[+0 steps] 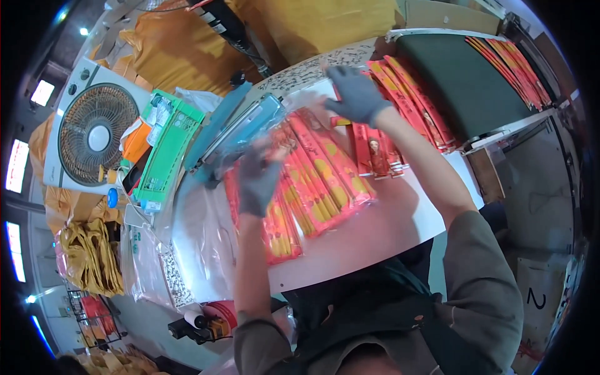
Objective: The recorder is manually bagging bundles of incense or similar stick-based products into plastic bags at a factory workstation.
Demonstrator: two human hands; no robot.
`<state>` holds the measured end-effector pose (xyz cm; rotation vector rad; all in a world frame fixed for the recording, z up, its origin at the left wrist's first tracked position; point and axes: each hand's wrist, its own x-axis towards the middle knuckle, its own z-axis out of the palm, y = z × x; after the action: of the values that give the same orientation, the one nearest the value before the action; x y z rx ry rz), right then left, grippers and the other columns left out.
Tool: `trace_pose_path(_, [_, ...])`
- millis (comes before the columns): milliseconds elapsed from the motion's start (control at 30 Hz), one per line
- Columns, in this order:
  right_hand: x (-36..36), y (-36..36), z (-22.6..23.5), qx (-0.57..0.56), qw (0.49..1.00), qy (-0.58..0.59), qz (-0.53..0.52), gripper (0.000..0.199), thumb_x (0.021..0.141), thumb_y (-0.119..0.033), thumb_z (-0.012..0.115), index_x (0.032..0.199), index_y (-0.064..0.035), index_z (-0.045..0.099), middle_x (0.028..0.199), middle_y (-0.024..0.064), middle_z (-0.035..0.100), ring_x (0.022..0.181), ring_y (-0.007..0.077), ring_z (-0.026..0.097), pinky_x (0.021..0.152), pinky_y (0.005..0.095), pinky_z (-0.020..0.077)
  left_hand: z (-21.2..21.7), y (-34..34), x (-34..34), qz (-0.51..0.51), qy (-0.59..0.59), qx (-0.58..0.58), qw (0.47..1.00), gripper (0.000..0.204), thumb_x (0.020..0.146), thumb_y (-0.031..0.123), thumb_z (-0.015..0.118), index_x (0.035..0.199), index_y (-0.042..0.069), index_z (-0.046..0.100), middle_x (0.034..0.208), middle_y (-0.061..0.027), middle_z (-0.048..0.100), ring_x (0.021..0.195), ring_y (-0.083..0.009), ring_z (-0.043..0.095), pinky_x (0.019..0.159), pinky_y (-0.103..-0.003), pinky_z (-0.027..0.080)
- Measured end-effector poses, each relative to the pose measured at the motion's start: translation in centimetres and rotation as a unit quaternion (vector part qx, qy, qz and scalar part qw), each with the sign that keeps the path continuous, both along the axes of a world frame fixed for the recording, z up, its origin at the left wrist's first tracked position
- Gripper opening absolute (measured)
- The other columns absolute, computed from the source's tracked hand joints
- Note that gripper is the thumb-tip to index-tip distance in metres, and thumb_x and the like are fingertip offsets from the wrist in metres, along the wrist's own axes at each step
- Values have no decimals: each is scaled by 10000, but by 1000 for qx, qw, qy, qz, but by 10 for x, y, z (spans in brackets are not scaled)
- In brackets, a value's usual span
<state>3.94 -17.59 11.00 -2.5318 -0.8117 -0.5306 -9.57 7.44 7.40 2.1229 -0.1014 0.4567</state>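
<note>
Bagging step: left hand [259, 181] grips clear bag [300, 119] over red packets [319, 172]; right hand [357, 94] pinches its far end; next needs packets squared, judged

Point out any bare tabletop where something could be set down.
One bare patch: the white table along its near edge, between the red-and-yellow packets and the right forearm. Crowded elsewhere: clear bags cover the left part, the blue sealer and both gloved hands, left hand and right hand, fill the middle.
</note>
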Motion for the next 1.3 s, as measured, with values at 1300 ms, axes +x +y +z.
trace_pose_path(1300, [-226, -155, 38, 398, 811, 393, 171, 1219, 560, -245, 889, 1449, -123, 64, 1347, 134, 404, 1154, 245, 485, 984, 371, 386, 57, -189, -97, -518, 298, -388, 702, 822, 624, 145, 849, 1295, 39, 386, 1127, -105, 553, 1046, -209, 541, 903, -331, 436])
